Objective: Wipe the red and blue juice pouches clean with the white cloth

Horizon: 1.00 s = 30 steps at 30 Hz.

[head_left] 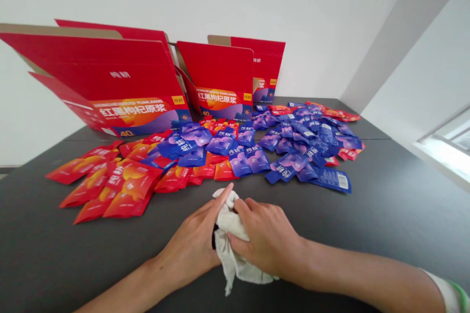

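Low in the middle of the head view, my right hand (270, 237) is closed around a crumpled white cloth (238, 266), with the thumb and fingers bunching it up. The cloth's loose end hangs toward the near side. My left hand (200, 234) is held on edge against the cloth's left side, its visible fingers stretched out. Between the left palm and the cloth shows a small black patch (214, 237), too hidden to name. Beyond my hands lie piles of red-orange pouches (127, 188) and blue-purple pouches (293, 161), mixed together in the middle.
Red printed cartons with raised flaps stand along the back: a large carton (121, 83) at left, another carton (220, 83) in the middle and one farther back (266, 68). All rests on a dark grey table (385, 215) against a white wall (312, 24).
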Motion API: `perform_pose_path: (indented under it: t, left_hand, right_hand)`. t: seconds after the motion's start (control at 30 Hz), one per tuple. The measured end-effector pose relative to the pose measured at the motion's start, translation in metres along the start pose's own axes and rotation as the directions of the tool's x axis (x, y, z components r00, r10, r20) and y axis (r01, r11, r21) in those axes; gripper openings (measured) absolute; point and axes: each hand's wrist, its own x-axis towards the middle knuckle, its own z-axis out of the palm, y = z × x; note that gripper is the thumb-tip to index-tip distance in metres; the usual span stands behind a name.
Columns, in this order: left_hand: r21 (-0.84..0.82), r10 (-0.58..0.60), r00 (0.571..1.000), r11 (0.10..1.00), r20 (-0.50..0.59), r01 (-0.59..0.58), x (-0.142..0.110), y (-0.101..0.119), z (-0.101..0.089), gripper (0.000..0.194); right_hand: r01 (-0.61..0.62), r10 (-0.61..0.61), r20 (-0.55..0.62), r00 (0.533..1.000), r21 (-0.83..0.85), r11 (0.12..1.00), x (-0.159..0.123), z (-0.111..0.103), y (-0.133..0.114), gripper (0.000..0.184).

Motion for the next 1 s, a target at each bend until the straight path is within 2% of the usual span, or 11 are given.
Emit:
perform_pose_path:
  t: [0.17, 0.23, 0.37, 0.47, 0.67, 0.73, 0.87, 1.0]
  left_hand:
    - [0.033, -0.048, 0.999, 0.998, -0.022, 0.049, -0.001, 0.001, 0.004, 0.106]
    - [0.03, -0.03, 0.999, 0.999, -0.043, 0.031, 0.0, 0.001, 0.006, 0.107]
    - [0.037, 0.012, 0.998, 0.999, -0.069, -0.01, 0.001, 0.0, 0.008, 0.097]
    - [0.05, 0.002, 0.997, 0.999, -0.072, 0.002, 0.0, 0.001, 0.007, 0.098]
    - [0.0, -0.028, 0.999, 1.0, -0.041, 0.028, 0.002, 0.006, 0.008, 0.105]
    - [-0.011, -0.023, 0.998, 1.0, -0.058, 0.023, 0.003, 0.007, 0.008, 0.105]
    - [-0.03, 0.013, 0.996, 0.999, -0.089, -0.016, 0.002, 0.008, 0.008, 0.089]
    - [-0.033, 0.014, 0.999, 0.999, -0.049, -0.015, 0.0, 0.01, 0.006, 0.1]
  right_hand:
    - [-0.101, 0.109, 0.06, 0.992, -0.131, 0.986, -0.003, -0.008, 0.013, 0.035]
    - [-0.124, 0.131, 0.052, 0.99, -0.113, 0.986, -0.003, -0.008, 0.015, 0.035]
    - [-0.087, 0.087, -0.036, 0.996, 0.001, 0.996, 0.001, -0.001, 0.003, 0.035]
    - [-0.07, 0.069, -0.04, 0.997, -0.016, 0.997, 0.001, 0.001, 0.001, 0.033]
    - [-0.218, 0.218, -0.006, 0.976, -0.073, 0.973, -0.005, -0.004, 0.016, 0.028]
    - [-0.197, 0.197, -0.022, 0.98, -0.044, 0.979, -0.003, -0.002, 0.01, 0.028]
    - [-0.122, 0.121, -0.052, 0.991, -0.015, 0.992, 0.002, 0.004, -0.006, 0.028]
    - [-0.139, 0.135, -0.066, 0.989, -0.072, 0.988, 0.003, 0.004, 0.003, 0.028]
